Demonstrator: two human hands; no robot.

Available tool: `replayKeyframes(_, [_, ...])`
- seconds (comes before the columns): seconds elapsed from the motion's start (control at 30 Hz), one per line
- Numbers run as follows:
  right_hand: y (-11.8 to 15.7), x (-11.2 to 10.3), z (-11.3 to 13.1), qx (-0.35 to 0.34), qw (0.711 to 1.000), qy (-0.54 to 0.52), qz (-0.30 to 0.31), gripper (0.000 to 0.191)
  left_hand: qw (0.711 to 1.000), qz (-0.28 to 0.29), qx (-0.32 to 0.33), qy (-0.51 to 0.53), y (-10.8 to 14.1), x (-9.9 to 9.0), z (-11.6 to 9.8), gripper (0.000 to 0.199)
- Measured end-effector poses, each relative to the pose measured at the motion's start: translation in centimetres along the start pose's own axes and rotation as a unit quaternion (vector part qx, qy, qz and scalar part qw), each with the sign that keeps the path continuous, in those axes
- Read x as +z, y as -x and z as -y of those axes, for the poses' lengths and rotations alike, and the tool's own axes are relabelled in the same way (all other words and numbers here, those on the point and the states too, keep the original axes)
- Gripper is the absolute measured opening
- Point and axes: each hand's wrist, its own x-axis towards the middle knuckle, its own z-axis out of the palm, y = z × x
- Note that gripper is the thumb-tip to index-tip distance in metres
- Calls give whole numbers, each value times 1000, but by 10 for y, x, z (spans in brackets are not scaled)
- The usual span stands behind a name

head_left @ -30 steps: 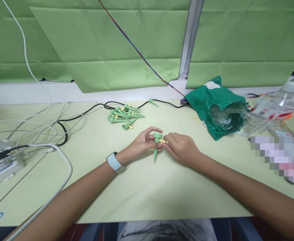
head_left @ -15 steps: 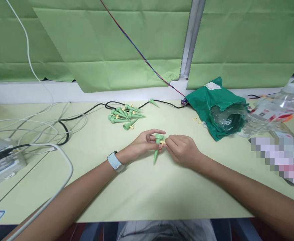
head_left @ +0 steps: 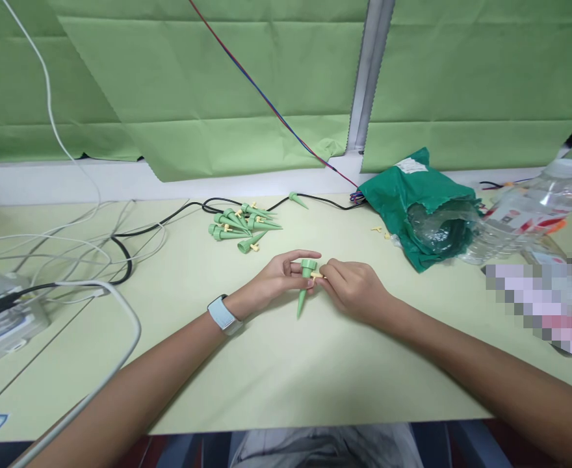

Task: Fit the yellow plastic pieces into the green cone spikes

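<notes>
Between the thumb and fingers of my left hand (head_left: pixel 286 273) is a green plastic watering spike (head_left: pixel 307 268), its wide cap up and its tip pointing down over the table. A small yellow valve (head_left: pixel 316 275) sticks out of the spike's right side. The fingertips of my right hand (head_left: pixel 351 285) pinch the outer end of that valve. Beyond my left hand lies a pile of similar green spikes (head_left: pixel 232 224), several with yellow valves on them. One more spike (head_left: pixel 296 199) rests apart, by the black cable.
Loose yellow valves (head_left: pixel 376 229) lie near a torn green plastic bag (head_left: pixel 403 195). Clear bottles (head_left: pixel 542 201) stand at the right, beside a blurred-out item (head_left: pixel 539 309). White cables (head_left: pixel 86 244) and a power strip (head_left: pixel 3 312) spread over the left side.
Both hands keep almost the same pose around the spike and its valve. The whole view has shifted slightly; the things on the table have stayed put.
</notes>
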Motion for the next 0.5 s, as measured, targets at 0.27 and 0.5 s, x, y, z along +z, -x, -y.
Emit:
replayKeyframes(0.27, [1, -2, 12, 190, 959, -198, 72, 25, 1000, -7, 13, -10, 1, 2, 2, 55])
replayKeyframes(0.5, [2, -2, 6, 102, 986, -117, 67, 25, 1000, 4, 13, -15, 1, 1, 0, 56])
